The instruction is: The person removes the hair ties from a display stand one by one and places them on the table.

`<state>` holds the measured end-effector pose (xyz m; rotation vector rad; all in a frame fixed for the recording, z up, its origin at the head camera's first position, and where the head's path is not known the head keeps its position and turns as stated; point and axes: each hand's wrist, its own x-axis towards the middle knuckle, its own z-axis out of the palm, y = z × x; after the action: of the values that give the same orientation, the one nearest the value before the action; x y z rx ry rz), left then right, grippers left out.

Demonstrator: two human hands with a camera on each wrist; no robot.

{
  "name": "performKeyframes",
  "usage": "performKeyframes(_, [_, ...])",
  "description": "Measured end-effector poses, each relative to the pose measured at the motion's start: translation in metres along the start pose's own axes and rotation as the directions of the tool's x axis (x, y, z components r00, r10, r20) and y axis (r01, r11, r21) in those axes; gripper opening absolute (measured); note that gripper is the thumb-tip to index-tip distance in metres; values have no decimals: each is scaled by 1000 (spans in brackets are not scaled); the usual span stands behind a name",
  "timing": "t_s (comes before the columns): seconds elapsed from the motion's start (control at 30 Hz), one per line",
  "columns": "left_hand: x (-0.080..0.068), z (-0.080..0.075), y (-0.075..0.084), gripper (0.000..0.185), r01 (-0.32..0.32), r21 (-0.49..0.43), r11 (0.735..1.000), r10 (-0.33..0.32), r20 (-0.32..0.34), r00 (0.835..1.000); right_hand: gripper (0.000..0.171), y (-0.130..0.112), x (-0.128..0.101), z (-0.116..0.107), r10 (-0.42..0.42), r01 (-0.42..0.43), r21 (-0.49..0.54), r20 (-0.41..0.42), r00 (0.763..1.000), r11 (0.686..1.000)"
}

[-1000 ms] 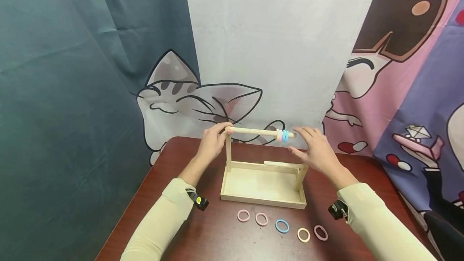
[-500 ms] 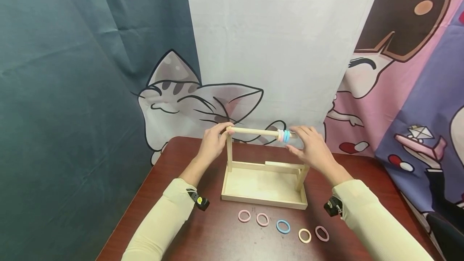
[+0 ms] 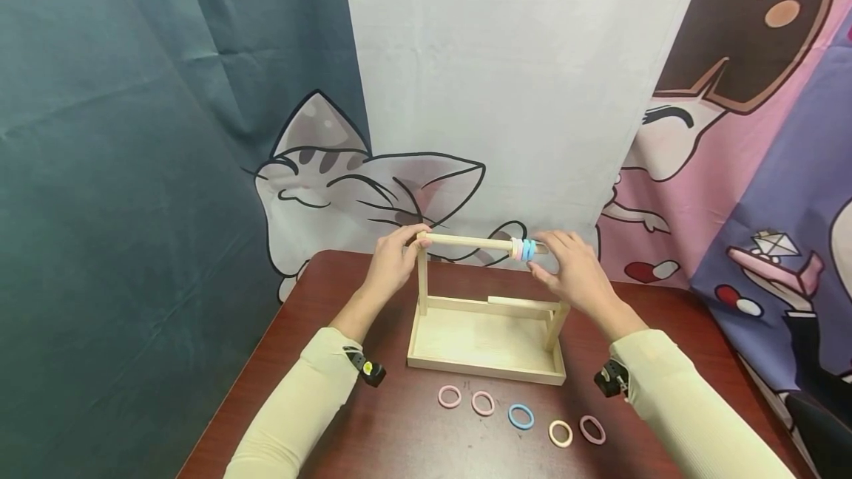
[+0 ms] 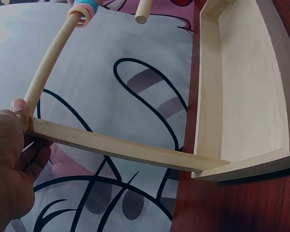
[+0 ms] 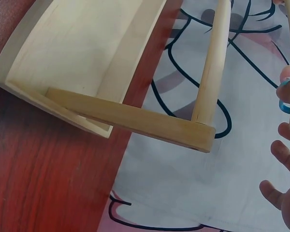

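Table: a dark red-brown wooden tabletop (image 3: 373,420), glossy, with its far edge meeting the hanging cloths.
Backdrop: a teal curtain (image 3: 133,168) hangs on my left, a white sheet printed with a grey cartoon cat (image 3: 346,183) hangs behind the stand, and a pink and purple cartoon cloth (image 3: 765,168) hangs on my right.
Stand: a pale wooden tray stand (image 3: 486,350) sits in the middle of the table, with a post at each end of the tray.
Dowel: a round wooden dowel (image 3: 466,242) lies level above the tray, its left end at the top of the left post, its right end at my fingers.
Rings on the dowel: a small stack of hair rings (image 3: 523,249), cream, pink and blue, sits threaded near the dowel's right end.
Left hand: my left hand (image 3: 393,261) pinches the dowel's left end, thumb pressed against the top of the post.
Right hand: my right hand (image 3: 572,272) has loosely spread fingers, their tips touching the dowel's end just beside the stacked rings; nothing is clasped.
Loose rings: five hair rings (image 3: 521,416) lie in a row on the table just in front of the tray, two pink, one blue, one cream, one pink.
Sleeves: both my arms wear pale yellow sleeves (image 3: 299,405).
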<state>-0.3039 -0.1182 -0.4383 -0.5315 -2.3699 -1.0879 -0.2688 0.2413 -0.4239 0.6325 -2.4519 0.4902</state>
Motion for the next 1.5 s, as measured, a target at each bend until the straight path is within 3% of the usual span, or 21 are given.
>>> performKeyframes(1.13, [-1, 0, 1, 31, 10, 18, 1000, -10, 1, 1000, 36, 13, -16, -20, 83, -83, 59, -3, 997, 995])
performKeyframes(1.5, [0, -1, 1, 34, -26, 28, 999, 26, -4, 1000, 29, 16, -29, -24, 137, -138, 100, 15, 990, 985])
